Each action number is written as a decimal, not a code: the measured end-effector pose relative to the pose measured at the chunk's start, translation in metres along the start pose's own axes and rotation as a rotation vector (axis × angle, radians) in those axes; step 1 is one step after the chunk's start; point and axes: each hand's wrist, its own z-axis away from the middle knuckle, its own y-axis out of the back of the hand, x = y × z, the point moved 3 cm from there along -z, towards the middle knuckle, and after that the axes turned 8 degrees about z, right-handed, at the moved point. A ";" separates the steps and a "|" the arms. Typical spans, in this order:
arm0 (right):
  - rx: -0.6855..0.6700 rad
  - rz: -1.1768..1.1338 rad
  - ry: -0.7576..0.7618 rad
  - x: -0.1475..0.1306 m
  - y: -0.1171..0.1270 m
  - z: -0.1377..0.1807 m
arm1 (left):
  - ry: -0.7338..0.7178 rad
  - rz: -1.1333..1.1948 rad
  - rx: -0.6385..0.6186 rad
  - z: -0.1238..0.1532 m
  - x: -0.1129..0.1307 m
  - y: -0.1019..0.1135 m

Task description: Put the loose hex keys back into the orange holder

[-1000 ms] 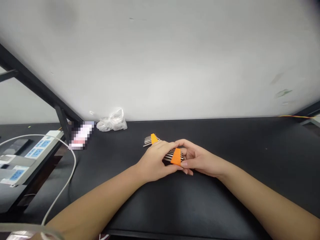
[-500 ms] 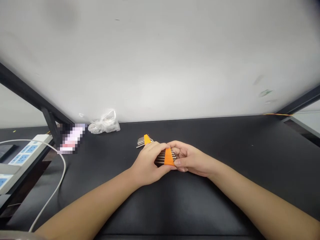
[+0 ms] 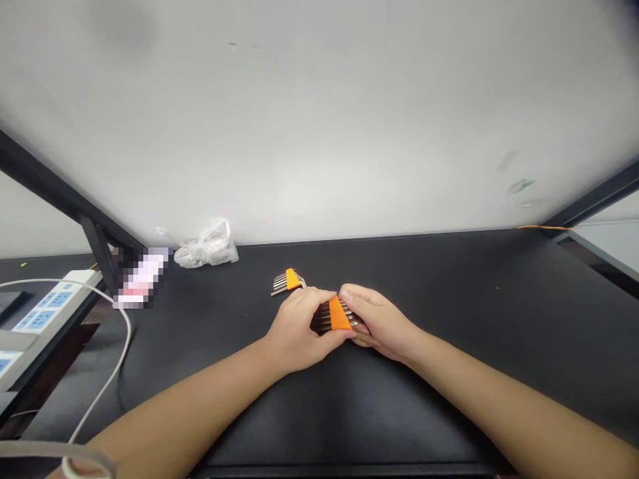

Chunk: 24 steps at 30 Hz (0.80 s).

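Observation:
A hex key set (image 3: 340,315) in an orange holder is between my two hands over the black table. My left hand (image 3: 294,336) is closed round it, thumb at the near edge and forefinger at the far edge of the holder. My right hand (image 3: 382,320) grips the right-hand ends of the keys, its thumb at the upper corner and its other fingers partly hidden beneath. Just beyond my left hand lies a second hex key set (image 3: 293,279), its metal keys fanning to the left out of an orange holder.
A clear plastic bag (image 3: 207,246) with white contents rests by the wall. To the left are a blurred-out pinkish item (image 3: 144,276), a white power strip (image 3: 44,313) and a white cable (image 3: 124,352). Black frame bars (image 3: 97,246) rise at the table's sides.
My right thumb has moved from the holder's near corner up to the far right corner of the set. The set has tilted slightly, and more key ends show at its right.

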 end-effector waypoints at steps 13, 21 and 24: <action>0.076 0.013 -0.027 -0.001 0.003 -0.002 | 0.055 -0.031 -0.020 -0.001 -0.004 -0.003; 0.177 0.120 0.015 0.001 0.003 -0.006 | 0.084 -0.051 -0.090 -0.002 -0.002 -0.005; 0.175 0.132 0.072 0.000 0.006 -0.005 | 0.078 -0.046 -0.102 -0.003 -0.001 -0.004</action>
